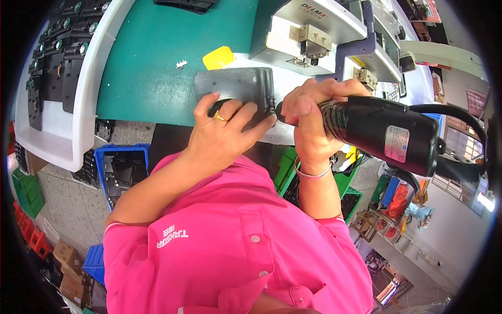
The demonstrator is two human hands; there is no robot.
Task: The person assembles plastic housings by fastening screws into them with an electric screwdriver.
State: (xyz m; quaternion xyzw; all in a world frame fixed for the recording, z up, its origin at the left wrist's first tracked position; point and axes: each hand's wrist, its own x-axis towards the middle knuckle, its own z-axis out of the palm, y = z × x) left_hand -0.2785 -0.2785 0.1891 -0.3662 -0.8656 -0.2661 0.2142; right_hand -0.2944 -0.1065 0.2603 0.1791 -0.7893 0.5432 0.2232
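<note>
My right hand [315, 112] is wrapped round a black electric screwdriver [384, 128], held level with its cord end to the right. The screwdriver's dark tip points left, at the right edge of a black plastic housing [230, 81]. Whether the bit touches a screw there, I cannot tell. My left hand [222, 131], with a gold ring on one finger, grips the housing by its near side, its fingers curled over the face. A small metal part shows at the housing's edge, between the two hands.
A green mat [151, 78] covers the bench. Beyond the housing lie a yellow piece [218, 57] and a small white part [181, 64]. A grey bench machine [324, 21] stands at the back right. At left, a white tray [86, 78] holds several black assemblies; a blue bin [107, 149] sits below.
</note>
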